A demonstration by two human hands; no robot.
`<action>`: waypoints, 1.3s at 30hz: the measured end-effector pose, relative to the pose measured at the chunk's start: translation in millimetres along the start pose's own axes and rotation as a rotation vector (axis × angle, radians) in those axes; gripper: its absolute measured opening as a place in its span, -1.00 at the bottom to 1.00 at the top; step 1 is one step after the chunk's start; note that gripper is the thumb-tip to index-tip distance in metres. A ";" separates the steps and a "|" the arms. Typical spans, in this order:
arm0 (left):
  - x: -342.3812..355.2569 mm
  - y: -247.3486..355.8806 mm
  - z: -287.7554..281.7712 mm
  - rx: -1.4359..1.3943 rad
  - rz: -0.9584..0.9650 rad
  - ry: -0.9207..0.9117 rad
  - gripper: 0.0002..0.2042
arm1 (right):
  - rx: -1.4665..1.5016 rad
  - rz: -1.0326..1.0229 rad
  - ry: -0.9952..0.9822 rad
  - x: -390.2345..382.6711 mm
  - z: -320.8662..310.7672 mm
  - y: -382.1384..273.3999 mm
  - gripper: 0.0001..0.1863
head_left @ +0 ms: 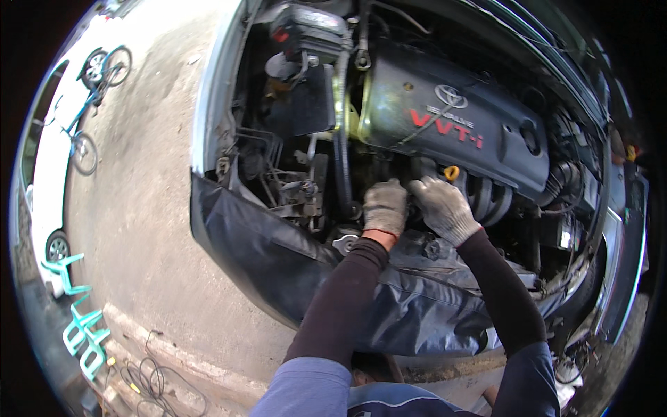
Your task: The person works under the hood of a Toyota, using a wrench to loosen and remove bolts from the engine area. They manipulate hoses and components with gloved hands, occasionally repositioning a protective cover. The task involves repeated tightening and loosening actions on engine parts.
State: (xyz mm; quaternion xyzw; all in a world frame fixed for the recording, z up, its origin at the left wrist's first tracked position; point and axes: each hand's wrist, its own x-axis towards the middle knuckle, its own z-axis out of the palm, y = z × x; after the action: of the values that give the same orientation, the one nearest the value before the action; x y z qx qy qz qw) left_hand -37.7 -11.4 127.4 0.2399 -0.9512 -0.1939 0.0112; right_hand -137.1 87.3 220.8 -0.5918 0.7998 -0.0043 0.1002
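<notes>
A dark protective cover (278, 243) is draped over the car's front edge nearest the person. Beyond it, the gloved left hand (385, 206) and gloved right hand (443, 207) are placed side by side low in the engine bay, just below a yellow dipstick handle (452, 172). The fingers are curled downward; what they hold cannot be told. Farther back, the dark engine cover (458, 118) is seen.

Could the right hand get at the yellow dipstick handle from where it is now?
Probably yes. The right hand sits just below the yellow dipstick handle, with nothing visible between them; the left hand works off to the side.
</notes>
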 end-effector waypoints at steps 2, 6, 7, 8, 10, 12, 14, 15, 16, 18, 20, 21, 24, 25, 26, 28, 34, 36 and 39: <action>-0.5 -0.1 3.3 -0.069 -0.070 0.018 -0.86 | 0.017 -0.007 -0.001 -1.8 6.0 0.1 -0.82; 0.1 -1.2 7.8 -0.127 -0.097 0.016 -0.86 | 0.034 -0.055 0.043 -6.3 8.6 1.2 -0.80; 0.1 -1.1 7.5 -0.056 -0.046 0.025 -0.85 | 0.028 -0.005 0.021 -8.1 5.9 1.7 -0.80; 1.1 -0.9 6.7 0.011 -0.022 0.015 -0.85 | 0.018 0.039 0.006 -10.0 1.9 2.5 -0.80; 2.0 0.3 4.3 0.068 -0.003 -0.041 -0.83 | -0.032 0.124 -0.083 -11.4 -3.4 0.1 -0.84; 3.3 1.4 2.1 0.052 -0.003 -0.072 -0.87 | -0.118 0.009 -0.010 -9.6 -4.0 -2.7 -0.87; 5.2 2.1 1.0 0.032 -0.001 -0.081 -0.88 | -0.226 -0.050 0.053 -9.4 1.3 -2.8 -0.90; 5.7 2.6 1.0 0.058 0.007 -0.055 -0.87 | -0.240 0.007 -0.026 -11.9 5.5 -0.4 -0.90; 6.5 2.8 1.5 0.081 -0.001 -0.071 -0.87 | -0.237 0.023 -0.041 -16.9 9.5 5.6 -0.90; 6.5 3.1 3.3 0.101 -0.023 -0.079 -0.87 | -0.241 0.007 0.100 -28.7 22.8 19.1 -0.92; 6.1 3.1 4.3 0.097 -0.031 -0.081 -0.85 | -0.166 0.068 0.087 -46.4 38.0 30.1 -0.91; 6.3 3.1 4.1 0.106 -0.039 -0.101 -0.86 | -0.141 0.126 0.081 -50.8 44.6 36.9 -0.90; 6.2 2.9 -0.3 0.100 -0.050 -0.114 -0.86 | -0.077 0.116 0.152 -62.1 55.4 43.2 -0.90; 6.1 3.4 -2.5 0.110 -0.061 -0.115 -0.83 | -0.073 0.130 0.130 -63.0 54.4 43.0 -0.91; 6.1 3.6 -4.9 0.111 -0.035 -0.101 -0.84 | -0.021 0.148 0.035 -62.9 50.0 43.8 -0.91; 6.5 4.4 -8.7 0.104 -0.028 -0.165 -0.83 | -0.012 0.086 -0.047 -59.2 36.0 41.4 -0.86; 4.2 3.4 -9.5 0.109 0.016 -0.176 -0.75 | -0.074 -0.049 -0.090 -24.1 -3.5 15.6 -0.83; 3.7 3.5 -8.9 0.089 0.000 -0.155 -0.75 | -0.074 -0.019 -0.062 -11.9 -4.8 7.6 -0.87; 4.6 5.0 -11.5 0.106 0.019 -0.143 -0.75 | -0.098 -0.048 -0.010 -11.9 -4.5 8.7 -0.86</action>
State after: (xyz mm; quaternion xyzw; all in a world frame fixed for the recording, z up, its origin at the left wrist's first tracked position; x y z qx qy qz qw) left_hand -42.7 -13.6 139.6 0.2168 -0.9606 -0.1600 -0.0678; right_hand -142.8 100.7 226.0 -0.6149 0.7842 0.0354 0.0752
